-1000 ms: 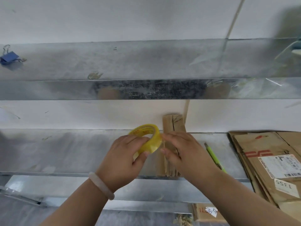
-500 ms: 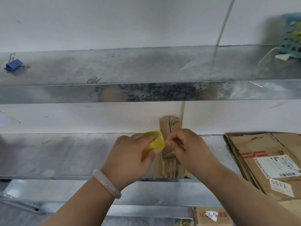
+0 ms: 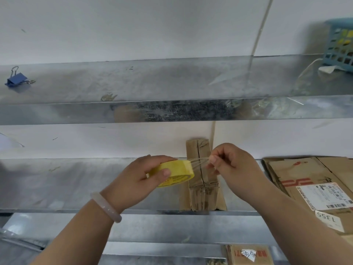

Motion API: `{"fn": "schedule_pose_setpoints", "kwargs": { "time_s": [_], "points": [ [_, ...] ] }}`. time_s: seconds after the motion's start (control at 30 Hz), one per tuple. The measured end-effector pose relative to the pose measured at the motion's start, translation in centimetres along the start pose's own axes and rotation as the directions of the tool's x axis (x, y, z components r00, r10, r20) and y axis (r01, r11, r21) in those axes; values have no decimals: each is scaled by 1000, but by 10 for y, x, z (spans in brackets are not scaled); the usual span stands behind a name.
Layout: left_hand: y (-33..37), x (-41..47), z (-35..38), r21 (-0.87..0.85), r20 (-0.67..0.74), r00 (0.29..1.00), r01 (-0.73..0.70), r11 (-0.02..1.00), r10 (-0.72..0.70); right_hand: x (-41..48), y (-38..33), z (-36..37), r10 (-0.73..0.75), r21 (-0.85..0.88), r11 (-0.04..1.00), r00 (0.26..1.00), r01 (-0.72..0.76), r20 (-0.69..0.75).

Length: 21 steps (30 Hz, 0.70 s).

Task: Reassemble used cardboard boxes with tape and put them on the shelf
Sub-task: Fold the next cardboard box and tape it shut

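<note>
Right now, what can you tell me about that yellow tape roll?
The tape roll is a yellow ring of glossy, see-through tape, held tilted in front of the metal shelf. The left hand grips it, thumb on the outer band, fingers over the top. A short clear strip stretches from its right side to the right hand, which pinches the end. Folded cardboard stands behind.

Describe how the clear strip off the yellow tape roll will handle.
The clear strip is probably floppy and very light: thin see-through film, taut only between the right hand pinching its end and the yellow tape roll in the left hand. It wrinkles near the pinch, so it may fold and stick to itself.
</note>
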<state>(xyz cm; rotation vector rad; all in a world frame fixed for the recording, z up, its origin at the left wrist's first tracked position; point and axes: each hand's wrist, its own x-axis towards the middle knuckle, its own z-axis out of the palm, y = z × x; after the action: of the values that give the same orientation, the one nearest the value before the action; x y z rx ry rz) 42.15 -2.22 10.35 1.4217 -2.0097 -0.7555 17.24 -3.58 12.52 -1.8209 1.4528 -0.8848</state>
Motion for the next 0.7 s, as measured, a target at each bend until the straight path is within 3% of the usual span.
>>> {"fn": "schedule_pose_setpoints", "kwargs": {
  "time_s": [0.07,0.13,0.23,0.3,0.37,0.47,0.6,0.63,0.7],
  "points": [
    [-2,-5,-2,-86,33,999,6,996,-3,-1,0,-1,6,12,1000,1000,-6,9],
    [-2,-6,-5,-38,84,996,14,999,-11,-1,-1,1,22,26,999,1000,-23,21],
    [-4,-3,-8,170,106,994,6,985,-24,-2,-3,3,30,42,999,1000,-30,5],
    [-8,-2,-8,354,20,998,49,934,-61,-2,-5,0,21,53,998,1000,-21,8],
    [-11,-3,-8,430,-73,993,111,896,-89,-3,-8,-2,3,51,999,1000,-4,21],
    [-15,-4,-9,284,-44,994,111,952,-103,-4,-9,-6,13,69,998,1000,-14,13],
    [-13,-11,-14,-121,34,995,96,988,-93,-3,-1,-19,104,141,985,994,-98,-37],
    [-12,-13,-15,-170,50,993,115,979,-108,-3,2,-22,118,135,984,993,-113,-29],
    [-12,-14,-16,-101,52,996,83,991,-78,-8,8,-25,129,95,987,992,-128,-7]
  ]
}}
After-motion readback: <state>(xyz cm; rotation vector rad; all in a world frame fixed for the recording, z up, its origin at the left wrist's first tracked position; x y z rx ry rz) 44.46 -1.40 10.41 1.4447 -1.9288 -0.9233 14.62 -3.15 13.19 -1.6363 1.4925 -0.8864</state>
